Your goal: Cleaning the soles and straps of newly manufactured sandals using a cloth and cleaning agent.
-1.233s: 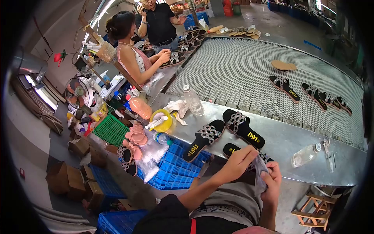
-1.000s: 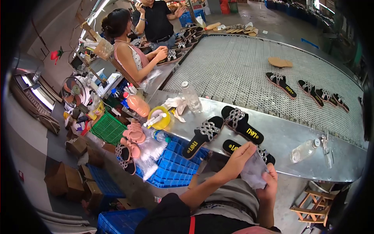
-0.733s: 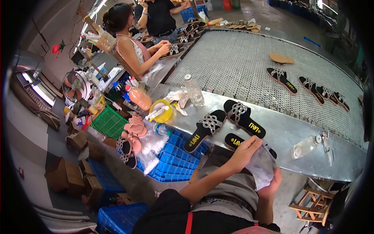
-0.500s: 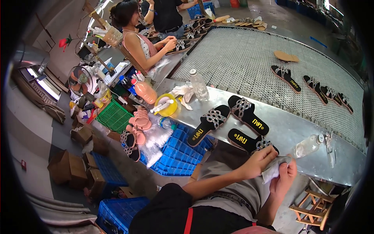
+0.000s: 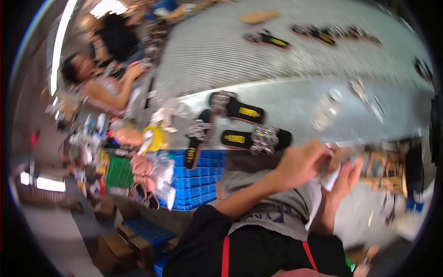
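Observation:
My left hand [image 5: 302, 164] and my right hand [image 5: 344, 180] meet in front of my grey apron, just off the table's near edge. Both are closed on a small white cloth [image 5: 330, 179], blurred by motion; whether it joins the apron I cannot tell. Three black slide sandals with glittery straps lie left of my hands: one nearest me [image 5: 256, 139], one behind it [image 5: 237, 108], and one [image 5: 197, 138] overhanging the edge to the left. A clear bottle [image 5: 327, 110] stands on the metal table [image 5: 290, 99] beyond my hands.
Several sandals [image 5: 318, 34] and a tan sole [image 5: 260, 17] lie on the far mesh surface [image 5: 207, 55]. Left are a yellow tub [image 5: 156, 138], blue crate [image 5: 196, 184] and green basket [image 5: 119, 173]. Metal tools [image 5: 367, 99] lie right; a wooden stool [image 5: 385, 171] stands below. A co-worker [image 5: 108, 90] sits far left.
My view has swung to the right, so the table and sandals appear shifted left and turned. Both hands keep hold of the cloth, now bunched closer between the fingers.

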The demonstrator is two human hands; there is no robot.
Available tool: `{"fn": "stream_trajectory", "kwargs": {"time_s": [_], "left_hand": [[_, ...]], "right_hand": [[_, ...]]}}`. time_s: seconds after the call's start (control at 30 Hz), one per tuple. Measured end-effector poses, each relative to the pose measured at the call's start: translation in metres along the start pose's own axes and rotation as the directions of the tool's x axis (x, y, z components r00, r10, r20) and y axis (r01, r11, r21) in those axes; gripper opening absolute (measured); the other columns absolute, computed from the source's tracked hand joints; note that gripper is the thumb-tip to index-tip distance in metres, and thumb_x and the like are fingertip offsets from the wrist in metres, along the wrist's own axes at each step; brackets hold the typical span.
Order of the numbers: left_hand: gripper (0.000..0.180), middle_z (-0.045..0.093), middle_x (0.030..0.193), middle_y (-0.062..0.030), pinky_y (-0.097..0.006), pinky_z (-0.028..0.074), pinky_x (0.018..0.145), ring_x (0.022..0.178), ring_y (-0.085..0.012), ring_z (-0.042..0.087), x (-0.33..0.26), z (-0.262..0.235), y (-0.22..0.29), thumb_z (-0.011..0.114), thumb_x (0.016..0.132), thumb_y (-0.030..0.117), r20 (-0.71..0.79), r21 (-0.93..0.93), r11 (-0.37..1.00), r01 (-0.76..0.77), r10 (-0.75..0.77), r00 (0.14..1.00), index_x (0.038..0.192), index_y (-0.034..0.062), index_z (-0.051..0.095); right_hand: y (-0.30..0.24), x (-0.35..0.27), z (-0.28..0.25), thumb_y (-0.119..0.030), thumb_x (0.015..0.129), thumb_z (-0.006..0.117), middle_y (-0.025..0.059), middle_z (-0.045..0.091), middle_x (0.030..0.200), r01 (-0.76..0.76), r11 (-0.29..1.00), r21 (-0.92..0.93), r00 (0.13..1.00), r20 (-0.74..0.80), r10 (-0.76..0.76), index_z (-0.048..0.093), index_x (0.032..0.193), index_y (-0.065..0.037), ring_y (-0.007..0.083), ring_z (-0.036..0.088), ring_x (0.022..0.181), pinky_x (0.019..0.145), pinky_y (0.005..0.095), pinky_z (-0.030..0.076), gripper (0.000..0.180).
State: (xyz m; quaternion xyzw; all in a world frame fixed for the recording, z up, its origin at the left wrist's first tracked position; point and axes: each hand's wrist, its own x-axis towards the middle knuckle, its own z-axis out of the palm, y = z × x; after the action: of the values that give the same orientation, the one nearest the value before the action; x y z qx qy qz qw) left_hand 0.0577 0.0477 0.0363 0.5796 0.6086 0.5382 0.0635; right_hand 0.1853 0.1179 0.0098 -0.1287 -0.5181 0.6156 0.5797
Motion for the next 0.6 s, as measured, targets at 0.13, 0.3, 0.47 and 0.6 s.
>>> {"fn": "stream_trajectory", "kwargs": {"time_s": [0.13,0.3,0.47,0.6], "left_hand": [[0.036,0.067,0.106,-0.0180,-0.043,0.054,0.084,0.094,-0.0371,0.065,0.009,-0.005,-0.021,0.074,0.086,-0.002,-0.132,0.058,0.997,-0.041,0.048,0.990,0.119,0.0005,0.061],[0.064,0.053,0.140,-0.0195,-0.045,0.044,0.110,0.127,-0.0334,0.054,0.035,0.014,-0.047,0.078,0.086,0.002,-0.214,-0.060,0.984,0.171,-0.180,0.960,0.142,-0.0014,0.048],[0.084,0.051,0.145,-0.0186,-0.043,0.045,0.111,0.134,-0.0307,0.052,0.055,0.050,-0.068,0.089,0.081,0.014,0.013,-0.231,0.905,0.357,-0.364,0.931,0.149,-0.0003,0.042],[0.080,0.055,0.139,-0.0159,-0.042,0.047,0.106,0.127,-0.0297,0.058,0.056,0.051,-0.072,0.089,0.080,0.014,0.135,-0.210,0.878,0.430,-0.410,0.902,0.146,0.0007,0.045]], "right_hand": [[-0.008,0.021,-0.022,-0.016,0.111,0.055,0.0087,0.056,0.089,-0.146,0.972,0.186,0.981,-0.103,0.167,0.050,0.111,-0.008,0.0127,0.048,0.062,0.052,0.0307,0.045,0.009],[0.000,0.035,-0.045,-0.015,0.108,0.061,0.0081,0.062,0.087,-0.350,0.914,0.204,0.913,-0.144,0.382,0.053,0.116,-0.007,0.0097,0.052,0.062,0.049,0.0262,0.042,0.014],[0.004,0.047,-0.049,-0.013,0.107,0.064,0.0087,0.069,0.092,-0.476,0.872,0.111,0.870,-0.086,0.486,0.057,0.124,-0.004,0.0080,0.057,0.067,0.057,0.0225,0.044,0.021],[0.010,0.052,-0.057,-0.013,0.107,0.061,0.0080,0.070,0.094,-0.569,0.808,0.156,0.806,-0.092,0.585,0.058,0.127,-0.003,0.0079,0.058,0.073,0.062,0.0226,0.045,0.022]]}}
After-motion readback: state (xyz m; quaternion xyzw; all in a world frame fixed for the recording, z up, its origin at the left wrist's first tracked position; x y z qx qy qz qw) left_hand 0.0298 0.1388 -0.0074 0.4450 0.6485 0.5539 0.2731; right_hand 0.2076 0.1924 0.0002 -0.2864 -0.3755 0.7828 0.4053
